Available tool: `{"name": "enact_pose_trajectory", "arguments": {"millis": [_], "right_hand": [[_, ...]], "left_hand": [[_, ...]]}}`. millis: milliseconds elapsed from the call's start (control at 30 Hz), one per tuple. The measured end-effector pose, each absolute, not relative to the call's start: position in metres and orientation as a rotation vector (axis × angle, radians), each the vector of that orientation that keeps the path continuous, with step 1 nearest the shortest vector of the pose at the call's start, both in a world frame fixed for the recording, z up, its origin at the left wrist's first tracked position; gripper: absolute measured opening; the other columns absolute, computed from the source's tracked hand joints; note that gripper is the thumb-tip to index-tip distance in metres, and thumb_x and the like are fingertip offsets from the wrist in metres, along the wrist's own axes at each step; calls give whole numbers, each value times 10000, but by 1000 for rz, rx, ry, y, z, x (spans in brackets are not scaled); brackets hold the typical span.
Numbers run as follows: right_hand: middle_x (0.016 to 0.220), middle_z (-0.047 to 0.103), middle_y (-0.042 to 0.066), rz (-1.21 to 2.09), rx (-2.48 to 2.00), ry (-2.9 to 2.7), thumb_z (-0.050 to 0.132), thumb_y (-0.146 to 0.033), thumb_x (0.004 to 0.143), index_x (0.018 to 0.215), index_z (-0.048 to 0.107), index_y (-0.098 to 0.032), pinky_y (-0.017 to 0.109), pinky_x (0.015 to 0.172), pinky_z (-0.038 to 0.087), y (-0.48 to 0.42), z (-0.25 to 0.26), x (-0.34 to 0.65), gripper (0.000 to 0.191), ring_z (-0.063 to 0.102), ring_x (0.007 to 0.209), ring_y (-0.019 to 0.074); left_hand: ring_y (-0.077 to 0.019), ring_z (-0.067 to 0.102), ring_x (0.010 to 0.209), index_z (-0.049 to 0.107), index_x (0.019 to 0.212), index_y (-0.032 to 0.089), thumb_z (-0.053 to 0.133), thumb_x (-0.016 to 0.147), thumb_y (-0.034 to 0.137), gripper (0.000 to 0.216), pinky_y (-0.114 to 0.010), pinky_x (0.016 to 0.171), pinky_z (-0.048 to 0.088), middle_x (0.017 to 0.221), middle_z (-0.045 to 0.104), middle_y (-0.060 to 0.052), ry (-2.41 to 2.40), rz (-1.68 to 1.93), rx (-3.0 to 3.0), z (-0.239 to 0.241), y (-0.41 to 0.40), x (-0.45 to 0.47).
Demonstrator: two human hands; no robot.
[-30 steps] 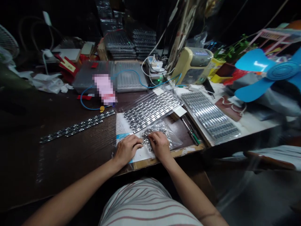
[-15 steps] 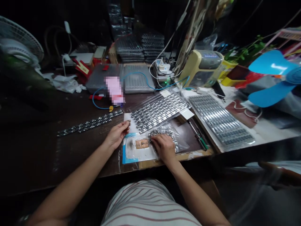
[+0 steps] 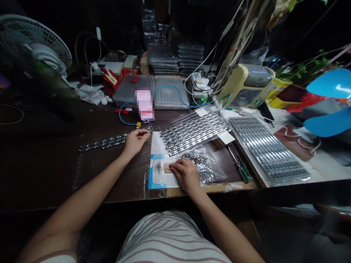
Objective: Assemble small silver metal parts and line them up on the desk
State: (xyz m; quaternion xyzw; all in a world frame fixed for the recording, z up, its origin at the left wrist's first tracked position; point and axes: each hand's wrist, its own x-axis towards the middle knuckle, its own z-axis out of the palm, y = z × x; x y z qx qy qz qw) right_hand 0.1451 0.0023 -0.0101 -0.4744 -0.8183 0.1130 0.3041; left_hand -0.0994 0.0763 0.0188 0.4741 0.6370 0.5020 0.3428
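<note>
My left hand (image 3: 135, 141) is closed in a pinch at the right end of the dark metal strips (image 3: 109, 141) on the table. What its fingertips hold, if anything, is too small to make out. My right hand (image 3: 187, 174) has its fingers pressed together over a small wooden block (image 3: 167, 168) and covers part of it. Whatever sits between those fingers is hidden. The block lies on a white sheet with blue edges (image 3: 157, 182). Just right of the block, a clear plastic bag (image 3: 207, 170) holds many small shiny metal parts, partly behind my right hand.
A clear tray of metal strips (image 3: 196, 131) lies beyond the bag. Another tray (image 3: 268, 149) sits at right, beside a green-handled screwdriver (image 3: 244, 173). A blue-bladed fan (image 3: 326, 122) stands far right, a white fan (image 3: 41, 47) far left. A blue cable (image 3: 178, 93) crosses the back.
My left hand has moved from beside the white sheet up to the strip ends; a small metal part showed in its fingers before. My right hand has shifted left from the bag onto the block.
</note>
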Motion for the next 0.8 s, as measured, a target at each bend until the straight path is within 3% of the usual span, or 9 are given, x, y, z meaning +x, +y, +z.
{"name": "enact_pose_trajectory", "arguments": {"millis": [200, 400, 567, 800], "right_hand": [[966, 634, 51, 208, -1304, -2181, 592, -279, 871, 1060, 665, -256, 323, 716, 405, 0, 0, 156, 204, 549, 874, 192], [980, 624, 74, 17, -1453, -2176, 611, -307, 854, 1071, 644, -232, 351, 705, 409, 0, 1, 185, 232, 528, 853, 225], [895, 611, 59, 62, -1431, -2143, 545, -252, 893, 920, 647, -212, 319, 698, 416, 6, -8, 186, 113, 528, 813, 198], [805, 606, 44, 123, -1418, -2043, 467, -253, 933, 825, 580, -208, 307, 714, 417, 5, -9, 184, 163, 542, 774, 186]], "left_hand": [[-247, 607, 881, 706, 825, 220, 632, 780, 312, 126, -359, 806, 427, 914, 706, -65, 2078, 869, 2035, 20, 98, -129], [-258, 568, 897, 698, 803, 223, 574, 820, 335, 168, -363, 797, 398, 931, 678, -72, 2117, 726, 2189, 9, 87, -141], [-246, 564, 892, 699, 823, 223, 557, 824, 358, 196, -350, 804, 399, 946, 669, -64, 2160, 723, 2182, 12, 81, -150], [-243, 597, 888, 714, 830, 233, 563, 819, 316, 173, -356, 815, 392, 915, 702, -62, 1886, 697, 2271, 24, 121, -78]]}}
